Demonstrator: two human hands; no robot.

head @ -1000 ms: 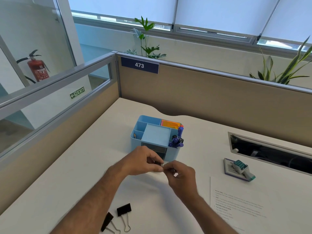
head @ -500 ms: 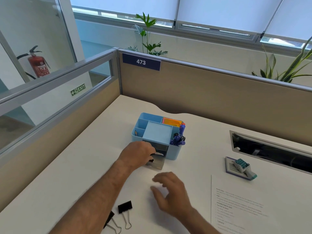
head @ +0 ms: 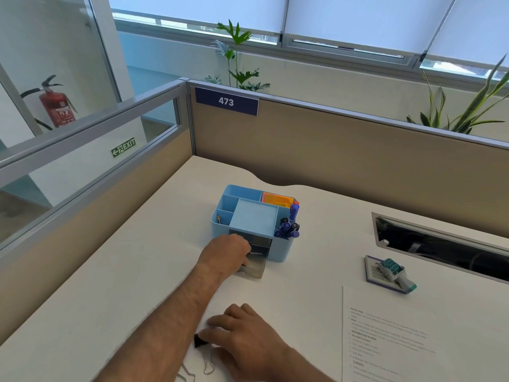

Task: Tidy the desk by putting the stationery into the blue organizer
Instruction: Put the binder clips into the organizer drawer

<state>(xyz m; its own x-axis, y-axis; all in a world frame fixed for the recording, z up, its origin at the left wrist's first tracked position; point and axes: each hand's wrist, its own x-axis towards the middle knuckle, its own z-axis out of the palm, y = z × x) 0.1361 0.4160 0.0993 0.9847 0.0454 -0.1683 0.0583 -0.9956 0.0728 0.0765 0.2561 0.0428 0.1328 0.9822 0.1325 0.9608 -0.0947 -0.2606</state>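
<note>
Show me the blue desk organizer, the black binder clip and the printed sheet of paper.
Blue plastic desk organizer (head: 281, 252): head view, on its front right wall.
Black metal binder clip (head: 199, 341): head view, on its black body.
White printed sheet of paper (head: 451, 321): head view, on its blank upper area.

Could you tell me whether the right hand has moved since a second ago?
Yes. The right hand has drawn back from the blue organizer toward the near desk edge, and now covers a black binder clip.
</note>
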